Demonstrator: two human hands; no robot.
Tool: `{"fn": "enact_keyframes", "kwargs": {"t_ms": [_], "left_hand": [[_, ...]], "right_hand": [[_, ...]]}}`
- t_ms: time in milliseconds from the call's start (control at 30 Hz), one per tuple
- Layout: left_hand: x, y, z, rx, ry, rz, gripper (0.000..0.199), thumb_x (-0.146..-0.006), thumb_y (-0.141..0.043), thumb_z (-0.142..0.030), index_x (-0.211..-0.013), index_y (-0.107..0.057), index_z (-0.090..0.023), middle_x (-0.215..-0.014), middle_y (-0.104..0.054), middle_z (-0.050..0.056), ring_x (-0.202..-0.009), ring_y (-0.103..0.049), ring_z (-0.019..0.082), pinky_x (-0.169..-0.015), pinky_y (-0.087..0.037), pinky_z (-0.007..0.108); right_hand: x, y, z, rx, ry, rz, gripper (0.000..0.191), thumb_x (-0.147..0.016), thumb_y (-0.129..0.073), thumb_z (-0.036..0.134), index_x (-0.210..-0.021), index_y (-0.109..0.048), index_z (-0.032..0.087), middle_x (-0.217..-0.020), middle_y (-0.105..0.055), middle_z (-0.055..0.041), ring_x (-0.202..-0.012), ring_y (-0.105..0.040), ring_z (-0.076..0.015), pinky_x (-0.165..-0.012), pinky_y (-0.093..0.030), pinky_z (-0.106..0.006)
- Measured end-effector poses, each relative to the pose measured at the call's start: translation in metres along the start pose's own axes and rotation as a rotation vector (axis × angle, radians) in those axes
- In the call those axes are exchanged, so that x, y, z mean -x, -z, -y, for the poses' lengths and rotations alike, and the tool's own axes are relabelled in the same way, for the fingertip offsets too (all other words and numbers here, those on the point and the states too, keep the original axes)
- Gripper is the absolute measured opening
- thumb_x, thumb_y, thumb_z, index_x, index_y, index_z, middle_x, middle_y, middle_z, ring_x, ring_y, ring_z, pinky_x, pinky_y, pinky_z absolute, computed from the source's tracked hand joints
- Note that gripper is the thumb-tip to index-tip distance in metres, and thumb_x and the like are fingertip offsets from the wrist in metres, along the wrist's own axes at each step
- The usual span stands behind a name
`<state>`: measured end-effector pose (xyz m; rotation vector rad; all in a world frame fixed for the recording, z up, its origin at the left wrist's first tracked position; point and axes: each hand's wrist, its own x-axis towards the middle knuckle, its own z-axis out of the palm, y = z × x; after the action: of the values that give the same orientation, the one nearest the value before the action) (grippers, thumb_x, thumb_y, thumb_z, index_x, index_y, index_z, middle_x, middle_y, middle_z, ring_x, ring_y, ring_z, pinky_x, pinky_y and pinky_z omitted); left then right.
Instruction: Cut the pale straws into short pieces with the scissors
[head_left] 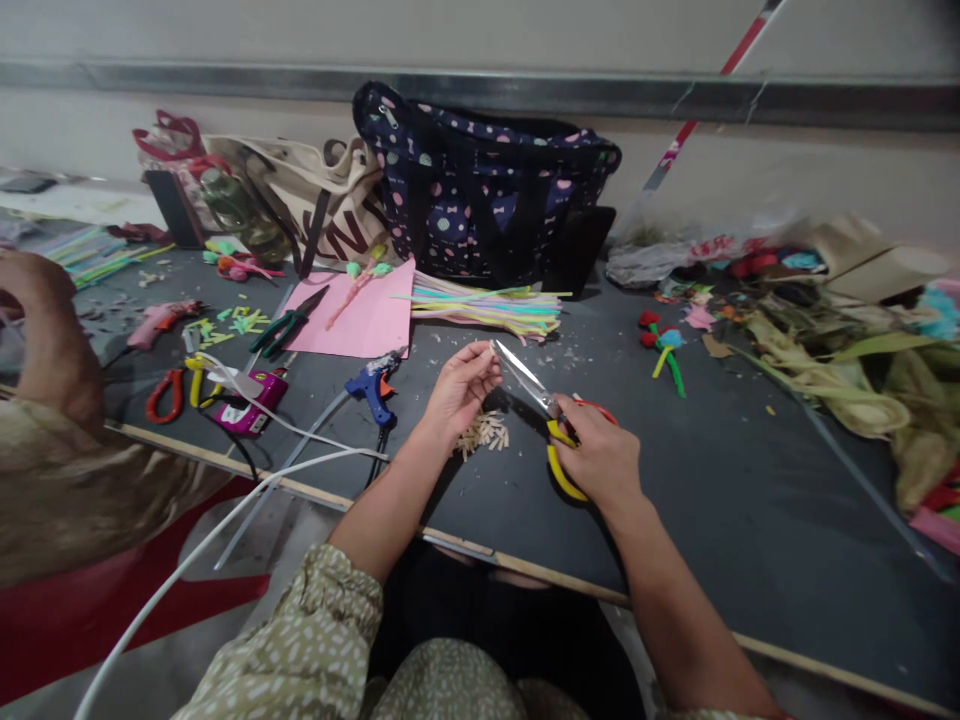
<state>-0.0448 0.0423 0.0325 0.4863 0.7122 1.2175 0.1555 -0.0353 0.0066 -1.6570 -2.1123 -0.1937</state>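
My left hand (pixel 466 385) pinches a small pale piece (pixel 493 346) between thumb and fingertips. My right hand (pixel 600 448) grips scissors (pixel 564 440) with yellow and red handles. The tips of the scissors' blades are beside the pale piece, pointing up and left. A pile of short cream-coloured strips (pixel 486 432) lies on the dark table (pixel 712 500) just below my left hand. To the left of that hand rests a blue glue gun (pixel 371 387).
Behind are a bundle of pastel strips (pixel 487 308), pink paper (pixel 352 325) and a navy patterned bag (pixel 487 190). Green-handled pliers (pixel 289 325) and a purple box (pixel 253 402) lie left. Small craft flowers (pixel 664 345) and dried husks (pixel 847 370) lie right. Another person's arm (pixel 56 340) is far left.
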Motion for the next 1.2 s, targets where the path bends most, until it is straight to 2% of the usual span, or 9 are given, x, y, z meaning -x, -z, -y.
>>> {"fn": "enact_keyframes", "kwargs": {"t_ms": [267, 633, 1200], "left_hand": [[-0.0008, 0.0008, 0.0016, -0.069, -0.06, -0.027, 0.026, -0.064, -0.08, -0.024, -0.085, -0.068, -0.016, -0.067, -0.062, -0.002, -0.059, -0.058, 0.006, -0.064, -0.05, 0.02], [-0.0015, 0.0006, 0.0025, -0.009, -0.043, -0.01, 0.028, -0.062, -0.081, -0.021, -0.085, -0.066, -0.016, -0.067, -0.061, -0.003, -0.059, -0.058, 0.006, -0.064, -0.05, 0.021], [0.001, -0.0034, 0.0046, -0.058, -0.071, -0.015, 0.029, -0.056, -0.083, -0.021, -0.078, -0.065, -0.015, -0.066, -0.061, -0.004, -0.056, -0.056, 0.006, -0.062, -0.048, 0.021]], "right_hand": [[0.0002, 0.0011, -0.0002, 0.026, 0.01, -0.016, 0.04, -0.079, -0.053, 0.024, -0.118, -0.06, 0.024, -0.09, -0.068, -0.0005, -0.078, -0.059, -0.013, -0.061, -0.034, -0.024], [0.0008, 0.0007, 0.0002, 0.018, 0.027, -0.032, 0.04, -0.08, -0.053, 0.023, -0.119, -0.06, 0.024, -0.091, -0.068, 0.0003, -0.08, -0.06, -0.0124, -0.063, -0.036, -0.024], [-0.0008, 0.0033, 0.0032, 0.045, 0.047, -0.071, 0.038, -0.079, -0.054, 0.022, -0.116, -0.062, 0.023, -0.089, -0.069, 0.0007, -0.075, -0.06, -0.0114, -0.058, -0.034, -0.023]]}}
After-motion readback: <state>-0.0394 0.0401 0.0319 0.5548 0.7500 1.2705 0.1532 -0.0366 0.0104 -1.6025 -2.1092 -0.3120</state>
